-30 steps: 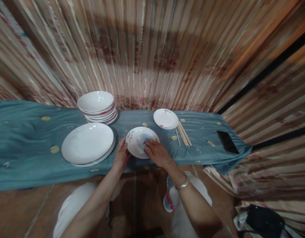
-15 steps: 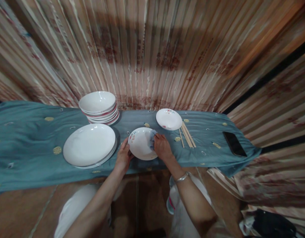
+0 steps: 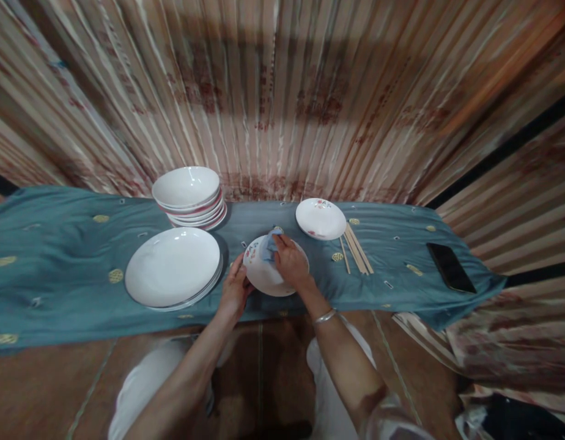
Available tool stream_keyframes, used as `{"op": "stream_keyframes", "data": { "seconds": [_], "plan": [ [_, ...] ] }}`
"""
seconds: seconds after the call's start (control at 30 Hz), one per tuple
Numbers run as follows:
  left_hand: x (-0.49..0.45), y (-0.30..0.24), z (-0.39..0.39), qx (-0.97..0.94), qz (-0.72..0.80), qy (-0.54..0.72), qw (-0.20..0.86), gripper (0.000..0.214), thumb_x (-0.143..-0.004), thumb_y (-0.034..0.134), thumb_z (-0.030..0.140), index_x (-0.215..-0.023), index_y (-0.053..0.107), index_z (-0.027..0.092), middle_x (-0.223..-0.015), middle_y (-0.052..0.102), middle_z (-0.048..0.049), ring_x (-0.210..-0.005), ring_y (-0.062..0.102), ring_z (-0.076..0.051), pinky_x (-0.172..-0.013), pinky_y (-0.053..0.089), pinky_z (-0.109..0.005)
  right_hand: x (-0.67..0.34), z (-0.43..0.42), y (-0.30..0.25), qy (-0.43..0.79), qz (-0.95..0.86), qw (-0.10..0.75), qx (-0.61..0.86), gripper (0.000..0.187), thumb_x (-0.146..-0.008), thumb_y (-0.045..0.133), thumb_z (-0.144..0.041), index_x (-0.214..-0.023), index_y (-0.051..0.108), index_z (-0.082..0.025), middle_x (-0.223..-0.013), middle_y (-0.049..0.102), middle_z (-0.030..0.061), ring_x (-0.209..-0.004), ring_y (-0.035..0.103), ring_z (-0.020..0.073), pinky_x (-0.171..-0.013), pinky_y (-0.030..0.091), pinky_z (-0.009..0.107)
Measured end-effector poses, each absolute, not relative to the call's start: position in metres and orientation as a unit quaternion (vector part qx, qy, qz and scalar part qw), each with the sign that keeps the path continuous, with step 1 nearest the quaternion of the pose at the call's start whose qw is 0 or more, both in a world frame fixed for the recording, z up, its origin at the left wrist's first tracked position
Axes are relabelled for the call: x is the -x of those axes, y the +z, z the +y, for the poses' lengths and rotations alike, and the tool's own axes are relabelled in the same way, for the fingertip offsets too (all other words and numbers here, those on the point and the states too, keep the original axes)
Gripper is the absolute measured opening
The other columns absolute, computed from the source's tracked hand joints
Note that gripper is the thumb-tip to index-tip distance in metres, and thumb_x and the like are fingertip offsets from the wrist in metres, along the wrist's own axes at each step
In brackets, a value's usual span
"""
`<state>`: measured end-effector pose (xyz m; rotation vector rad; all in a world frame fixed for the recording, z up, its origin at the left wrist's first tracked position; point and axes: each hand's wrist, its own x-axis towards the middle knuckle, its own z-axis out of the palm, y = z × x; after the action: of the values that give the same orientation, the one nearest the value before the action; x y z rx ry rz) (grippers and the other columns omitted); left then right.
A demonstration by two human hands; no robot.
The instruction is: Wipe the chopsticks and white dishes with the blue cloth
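Observation:
A small white plate with a red flower print point(image 3: 265, 275) lies near the front edge of a teal cloth point(image 3: 62, 269). My left hand point(image 3: 235, 292) grips the plate's left rim, fingers closed on it. My right hand point(image 3: 290, 261) is closed on a small blue cloth point(image 3: 269, 242) and presses it against the plate's far part. A silver bangle sits on my right wrist.
A stack of large white plates point(image 3: 173, 266) lies to the left, with a stack of red-rimmed bowls point(image 3: 189, 197) behind it. Another small flowered plate point(image 3: 320, 218) and several wooden chopsticks point(image 3: 356, 247) lie to the right. A black phone point(image 3: 450, 267) rests at the far right. A striped curtain hangs behind.
My right hand has swept the blue cloth from the plate's middle to its right side and then up to its far rim. My left hand has kept its hold.

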<state>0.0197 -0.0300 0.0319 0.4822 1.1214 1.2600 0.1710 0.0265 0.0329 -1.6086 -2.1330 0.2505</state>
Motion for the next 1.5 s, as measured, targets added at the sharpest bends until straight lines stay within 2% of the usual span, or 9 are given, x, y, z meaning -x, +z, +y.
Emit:
{"op": "stream_keyframes", "data": {
  "seconds": [0.27, 0.4, 0.47, 0.6, 0.83, 1.07, 1.2, 1.37, 1.5],
  "plan": [
    [-0.020, 0.035, -0.032, -0.215, 0.481, 0.553, 0.645, 0.061, -0.072, 0.067, 0.035, -0.131, 0.051, 0.026, -0.109, 0.068, -0.0063, -0.080, 0.066, -0.017, -0.062, 0.051, -0.026, -0.155, 0.024, 0.026, 0.184, -0.792, 0.263, 0.519, 0.053, -0.088, 0.044, -0.017, -0.141, 0.040, -0.009, -0.147, 0.037, 0.0174, -0.137, 0.034, 0.0240, -0.114, 0.029, 0.039],
    [-0.019, 0.034, -0.032, -0.212, 0.489, 0.551, 0.643, 0.059, -0.075, 0.065, 0.032, -0.132, 0.050, 0.026, -0.106, 0.068, -0.0059, -0.076, 0.066, -0.015, -0.062, 0.052, -0.025, -0.150, 0.022, 0.023, 0.247, -0.799, 0.291, 0.465, 0.053, -0.089, 0.044, -0.017, -0.141, 0.040, -0.016, -0.151, 0.034, 0.0117, -0.139, 0.032, 0.0207, -0.115, 0.027, 0.039],
    [-0.020, 0.032, -0.031, -0.207, 0.489, 0.551, 0.644, 0.060, -0.075, 0.065, 0.031, -0.133, 0.050, 0.026, -0.102, 0.069, -0.0053, -0.076, 0.066, -0.015, -0.064, 0.052, -0.025, -0.148, 0.021, 0.022, 0.272, -0.804, 0.302, 0.434, 0.052, -0.088, 0.045, -0.016, -0.140, 0.042, -0.017, -0.151, 0.035, 0.0111, -0.139, 0.032, 0.0202, -0.115, 0.026, 0.039],
    [-0.020, 0.030, -0.032, -0.203, 0.471, 0.567, 0.644, 0.054, -0.077, 0.065, 0.034, -0.128, 0.053, 0.025, -0.103, 0.069, -0.0048, -0.082, 0.066, -0.017, -0.071, 0.053, -0.028, -0.148, 0.018, 0.023, 0.311, -0.814, 0.306, 0.383, 0.048, -0.088, 0.045, -0.016, -0.136, 0.048, -0.013, -0.149, 0.038, 0.0129, -0.138, 0.034, 0.0206, -0.116, 0.025, 0.039],
    [-0.022, 0.030, -0.030, -0.162, 0.466, 0.582, 0.646, 0.041, -0.084, 0.055, 0.045, -0.114, 0.061, 0.016, -0.109, 0.068, -0.0088, -0.099, 0.063, -0.023, -0.080, 0.053, -0.034, -0.156, 0.003, 0.032, 0.387, -0.803, 0.300, 0.342, 0.039, -0.088, 0.049, -0.017, -0.125, 0.060, -0.019, -0.142, 0.049, 0.0104, -0.132, 0.044, 0.0188, -0.112, 0.031, 0.037],
    [-0.028, 0.027, -0.026, -0.213, 0.415, 0.628, 0.623, 0.043, -0.079, 0.060, 0.046, -0.110, 0.063, 0.016, -0.112, 0.068, -0.0077, -0.107, 0.059, -0.021, -0.096, 0.045, -0.033, -0.173, -0.015, 0.038, 0.485, -0.760, 0.286, 0.325, 0.029, -0.084, 0.061, -0.026, -0.111, 0.069, -0.021, -0.130, 0.059, 0.0076, -0.121, 0.055, 0.0197, -0.106, 0.038, 0.035],
    [-0.026, 0.024, -0.026, -0.236, 0.436, 0.630, 0.598, 0.036, -0.073, 0.066, 0.036, -0.105, 0.066, 0.019, -0.112, 0.067, -0.0048, -0.102, 0.060, -0.019, -0.087, 0.048, -0.028, -0.184, -0.024, 0.044, 0.502, -0.758, 0.264, 0.322, 0.025, -0.081, 0.064, -0.025, -0.105, 0.071, -0.021, -0.122, 0.065, 0.0062, -0.117, 0.058, 0.0205, -0.103, 0.040, 0.035],
    [-0.023, 0.025, -0.027, -0.225, 0.474, 0.587, 0.617, 0.052, -0.067, 0.070, 0.031, -0.117, 0.060, 0.022, -0.102, 0.067, -0.0037, -0.074, 0.061, -0.015, -0.059, 0.048, -0.024, -0.200, -0.034, 0.053, 0.465, -0.779, 0.228, 0.353, 0.023, -0.078, 0.061, -0.013, -0.097, 0.072, -0.020, -0.105, 0.072, 0.0034, -0.104, 0.065, 0.0183, -0.095, 0.045, 0.030],
    [-0.022, 0.029, -0.029, -0.231, 0.476, 0.569, 0.629, 0.059, -0.067, 0.070, 0.034, -0.124, 0.056, 0.022, -0.097, 0.066, -0.0035, -0.066, 0.058, -0.013, -0.054, 0.048, -0.024, -0.216, -0.041, 0.056, 0.373, -0.817, 0.193, 0.395, 0.028, -0.077, 0.056, -0.006, -0.095, 0.072, -0.020, -0.102, 0.073, 0.0026, -0.098, 0.065, 0.0176, -0.092, 0.045, 0.030]
  ]
}}
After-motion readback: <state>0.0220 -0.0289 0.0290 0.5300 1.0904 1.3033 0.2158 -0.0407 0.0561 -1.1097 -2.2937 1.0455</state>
